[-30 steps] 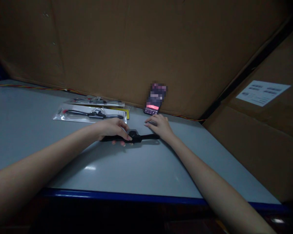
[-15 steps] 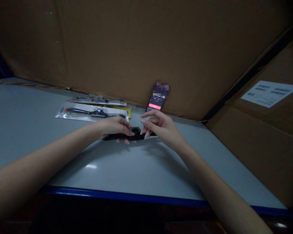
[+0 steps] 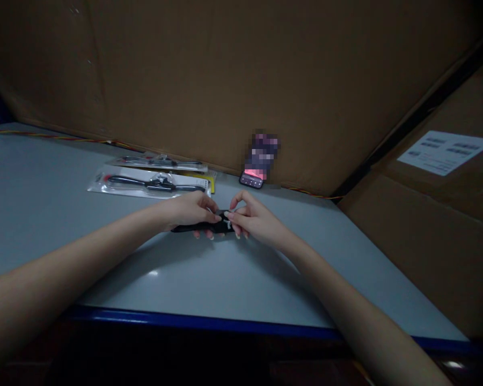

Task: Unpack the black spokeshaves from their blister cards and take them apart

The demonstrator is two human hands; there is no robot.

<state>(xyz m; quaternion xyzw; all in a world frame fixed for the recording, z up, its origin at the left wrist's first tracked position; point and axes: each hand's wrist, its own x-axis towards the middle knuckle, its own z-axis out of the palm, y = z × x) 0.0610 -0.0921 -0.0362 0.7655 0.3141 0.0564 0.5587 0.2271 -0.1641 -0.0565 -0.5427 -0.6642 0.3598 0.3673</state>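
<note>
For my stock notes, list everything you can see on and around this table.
Loose black item: one, black, held between both hands above the table.
Plastic packs: two, clear and white, each holding a black item, left of the hands, one behind the other.
Yellow card: one, yellow, at the right end of the packs.
Phone: one, dark with a pink-lit screen, at the table's back edge, partly pixelated.
Wire: one, red and yellow, along the back edge.
Table: one, grey with a blue front edge, under everything.
Cardboard panels: at least two, brown, behind and right of the table.
Label: one, white, on the right cardboard.
Left hand: one, bare, gripping the item's left part.
Right hand: one, bare, pinching the item's right part.
</note>
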